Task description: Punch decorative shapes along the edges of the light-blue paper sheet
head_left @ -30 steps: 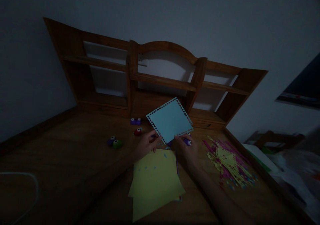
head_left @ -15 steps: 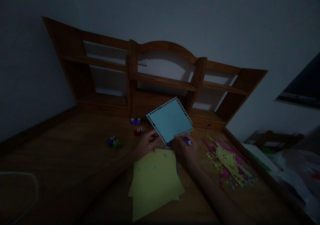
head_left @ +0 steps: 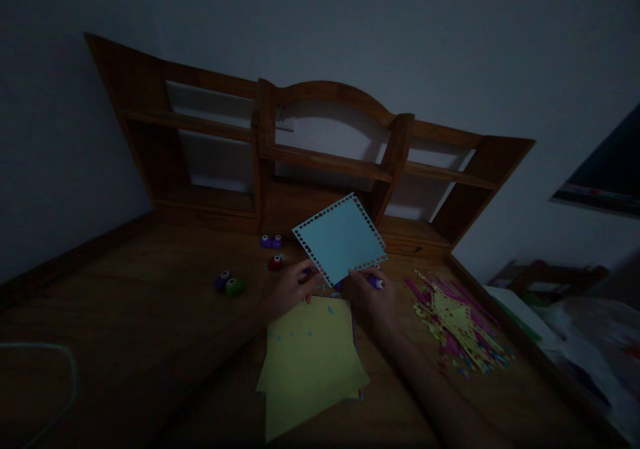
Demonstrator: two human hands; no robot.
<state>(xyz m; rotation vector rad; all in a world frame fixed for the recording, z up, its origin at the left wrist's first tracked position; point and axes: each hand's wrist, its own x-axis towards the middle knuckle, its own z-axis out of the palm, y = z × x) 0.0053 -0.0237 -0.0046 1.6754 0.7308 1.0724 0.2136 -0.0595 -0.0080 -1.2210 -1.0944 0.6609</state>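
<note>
A blue sheet of paper [head_left: 343, 239], with small shapes punched along its edges, is held up at a tilt above the desk. My left hand [head_left: 295, 286] pinches its lower left edge. At its lower right edge, my right hand [head_left: 373, 292] grips it between thumb and fingers. Beneath my hands lies a stack of yellow paper sheets [head_left: 313, 362] with several tiny blue cut-outs on top. A purple craft punch [head_left: 375, 281] shows just behind my right hand, partly hidden. Left of my left hand sits a red craft punch [head_left: 275, 262].
Two purple punches [head_left: 271, 241] stand near the wooden shelf unit [head_left: 325, 159]. A green punch [head_left: 234, 287] rests beside a purple one at left. On the right is a pile of pink and yellow punched paper strips [head_left: 457, 322]. A white cable [head_left: 70, 362] curves at far left.
</note>
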